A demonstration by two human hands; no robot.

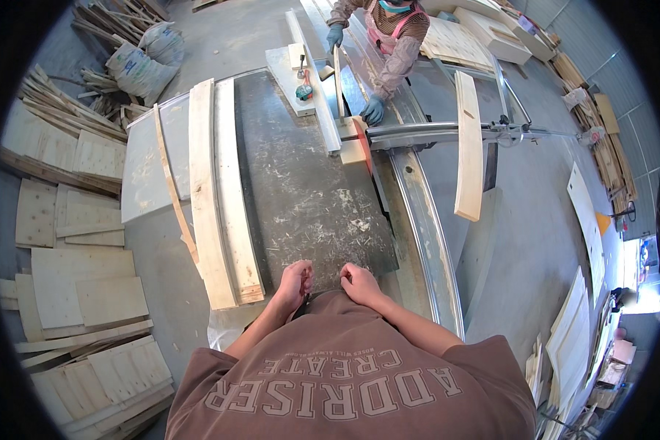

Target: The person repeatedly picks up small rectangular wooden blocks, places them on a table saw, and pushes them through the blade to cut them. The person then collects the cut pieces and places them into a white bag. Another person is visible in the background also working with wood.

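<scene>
Hovering by a dark, dusty metal saw table point(293, 213)

Head view: work looks partway along. A broad, long pale wooden board point(205, 198) and a second long pale board point(237, 198) lie side by side on the left; whether they are finished cannot be told. At the far end, a co-worker point(405, 55) in blue gloves grips a narrow pale wooden strip point(339, 84), so some sawing probably remains. The bare left hand point(295, 283) and bare right hand point(361, 284) are at the near edge, fingers curled loosely, pinching nothing visible. The second board is just left of the left fingers, apart; the strip is well beyond both hands.
</scene>
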